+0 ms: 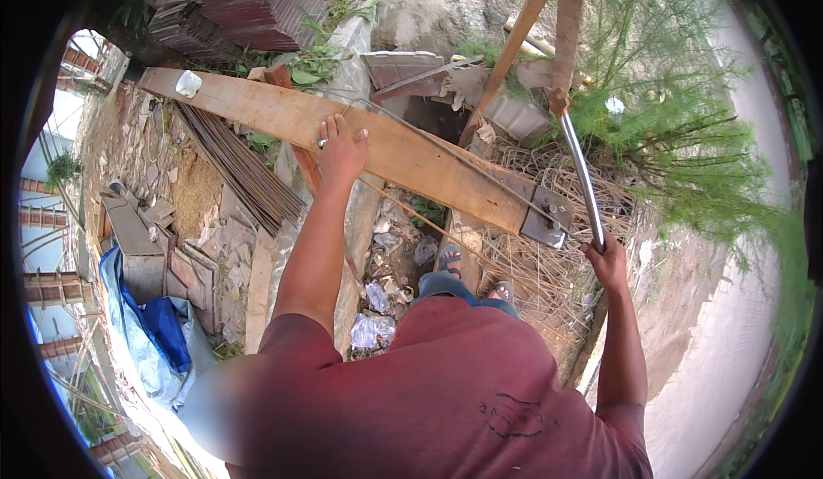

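Note:
My left hand (343, 146) lies on a long wooden plank (249, 106), its fingers resting near a bent thin metal rod (411, 127). A metal plate with pins (544, 215) sits at the plank's right end, where the rod runs. My right hand (607, 260) grips a long shiny metal pipe (581, 170) beside that plate, with fingers wrapped round it. A small pale object (188, 84) sits near the plank's far left end.
Tile stacks (231, 7), steel bars (236, 179) and blue tarpaulins (163, 333) lie around. Piled bent rods (523, 282) and rubble surround my sandalled feet. A leafy branch (669, 153) hangs beside the pale wall (720, 325); wooden poles (506, 67) slant up at the back.

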A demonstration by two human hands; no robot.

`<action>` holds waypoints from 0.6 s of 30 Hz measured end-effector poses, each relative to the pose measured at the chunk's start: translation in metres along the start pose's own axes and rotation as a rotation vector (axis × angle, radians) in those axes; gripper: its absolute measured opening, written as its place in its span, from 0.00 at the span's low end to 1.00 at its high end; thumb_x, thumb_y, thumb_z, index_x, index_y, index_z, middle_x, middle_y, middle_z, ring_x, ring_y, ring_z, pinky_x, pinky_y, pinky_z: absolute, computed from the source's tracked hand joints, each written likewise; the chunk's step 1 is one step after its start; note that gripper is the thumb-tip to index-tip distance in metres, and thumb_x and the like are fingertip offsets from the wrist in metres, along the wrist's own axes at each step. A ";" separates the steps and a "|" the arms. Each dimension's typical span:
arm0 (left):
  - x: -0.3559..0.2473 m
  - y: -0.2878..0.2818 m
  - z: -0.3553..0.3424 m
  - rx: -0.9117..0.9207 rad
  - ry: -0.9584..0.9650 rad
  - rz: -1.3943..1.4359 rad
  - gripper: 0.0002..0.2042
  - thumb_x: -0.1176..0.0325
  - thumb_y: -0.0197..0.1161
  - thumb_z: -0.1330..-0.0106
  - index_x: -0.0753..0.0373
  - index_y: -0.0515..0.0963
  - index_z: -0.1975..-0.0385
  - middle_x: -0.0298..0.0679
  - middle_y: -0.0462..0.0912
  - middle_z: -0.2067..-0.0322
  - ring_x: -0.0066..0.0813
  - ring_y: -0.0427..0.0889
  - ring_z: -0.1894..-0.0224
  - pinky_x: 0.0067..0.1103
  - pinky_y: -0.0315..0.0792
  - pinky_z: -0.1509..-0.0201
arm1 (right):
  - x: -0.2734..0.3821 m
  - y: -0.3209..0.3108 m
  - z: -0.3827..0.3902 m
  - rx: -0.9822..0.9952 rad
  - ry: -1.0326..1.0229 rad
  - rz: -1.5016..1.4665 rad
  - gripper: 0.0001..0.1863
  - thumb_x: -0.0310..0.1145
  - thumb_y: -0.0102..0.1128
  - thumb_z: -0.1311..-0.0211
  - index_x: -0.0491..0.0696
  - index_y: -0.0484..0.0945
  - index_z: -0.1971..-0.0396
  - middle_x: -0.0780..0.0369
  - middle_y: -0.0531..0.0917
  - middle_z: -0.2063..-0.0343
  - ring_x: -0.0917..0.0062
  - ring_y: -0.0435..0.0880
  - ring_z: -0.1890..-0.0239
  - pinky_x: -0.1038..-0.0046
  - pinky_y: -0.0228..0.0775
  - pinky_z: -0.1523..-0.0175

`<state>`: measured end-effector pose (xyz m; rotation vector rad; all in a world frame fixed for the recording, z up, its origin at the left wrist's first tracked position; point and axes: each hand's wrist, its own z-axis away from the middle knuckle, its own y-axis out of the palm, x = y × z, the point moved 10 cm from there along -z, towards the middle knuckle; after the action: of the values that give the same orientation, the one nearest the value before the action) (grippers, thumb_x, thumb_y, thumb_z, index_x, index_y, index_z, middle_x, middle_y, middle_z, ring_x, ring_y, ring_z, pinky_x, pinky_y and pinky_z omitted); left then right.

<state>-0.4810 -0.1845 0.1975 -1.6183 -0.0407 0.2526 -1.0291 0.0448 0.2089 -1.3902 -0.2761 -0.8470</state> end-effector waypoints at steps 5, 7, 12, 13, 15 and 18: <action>-0.005 -0.002 -0.003 0.032 -0.092 -0.092 0.37 0.45 0.45 0.34 0.68 0.50 0.34 0.48 0.49 0.32 0.45 0.45 0.30 0.47 0.44 0.32 | 0.003 0.006 -0.005 0.087 0.025 0.058 0.15 0.37 0.66 0.48 0.43 0.71 0.77 0.64 0.71 0.84 0.79 0.67 0.79 0.72 0.62 0.73; -0.003 0.001 -0.006 0.010 -0.112 -0.101 0.37 0.43 0.43 0.34 0.68 0.50 0.34 0.48 0.49 0.32 0.46 0.45 0.30 0.48 0.44 0.32 | -0.001 0.003 -0.004 0.042 -0.035 -0.014 0.16 0.39 0.67 0.47 0.43 0.71 0.76 0.64 0.71 0.84 0.79 0.67 0.79 0.72 0.62 0.73; -0.006 0.005 -0.007 -0.034 -0.111 -0.173 0.38 0.41 0.40 0.34 0.66 0.49 0.34 0.48 0.48 0.32 0.46 0.45 0.30 0.51 0.43 0.33 | -0.020 -0.052 0.001 -0.011 -0.070 0.173 0.17 0.41 0.65 0.46 0.44 0.72 0.74 0.59 0.74 0.84 0.73 0.70 0.80 0.69 0.64 0.73; -0.005 0.006 -0.008 -0.047 -0.111 -0.188 0.38 0.41 0.40 0.34 0.66 0.49 0.34 0.48 0.48 0.32 0.46 0.45 0.30 0.51 0.42 0.33 | -0.028 -0.068 -0.001 -0.053 -0.116 0.234 0.17 0.41 0.66 0.46 0.44 0.70 0.78 0.60 0.72 0.85 0.73 0.67 0.82 0.70 0.62 0.74; -0.001 0.010 -0.009 -0.055 -0.109 -0.204 0.38 0.40 0.39 0.34 0.65 0.49 0.33 0.48 0.47 0.32 0.46 0.45 0.30 0.51 0.42 0.33 | -0.049 -0.104 -0.007 -0.053 -0.001 0.323 0.18 0.41 0.67 0.48 0.45 0.69 0.80 0.57 0.74 0.85 0.68 0.70 0.83 0.68 0.64 0.74; 0.008 0.017 -0.016 -0.056 -0.121 -0.215 0.38 0.39 0.38 0.34 0.63 0.48 0.33 0.47 0.46 0.31 0.45 0.44 0.29 0.51 0.41 0.33 | -0.078 -0.146 -0.027 -0.137 -0.248 0.645 0.16 0.39 0.68 0.54 0.47 0.70 0.82 0.55 0.76 0.83 0.60 0.76 0.80 0.63 0.67 0.73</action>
<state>-0.4722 -0.1998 0.1801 -1.6379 -0.3156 0.1842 -1.1870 0.0552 0.2631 -1.5838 0.0510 -0.1624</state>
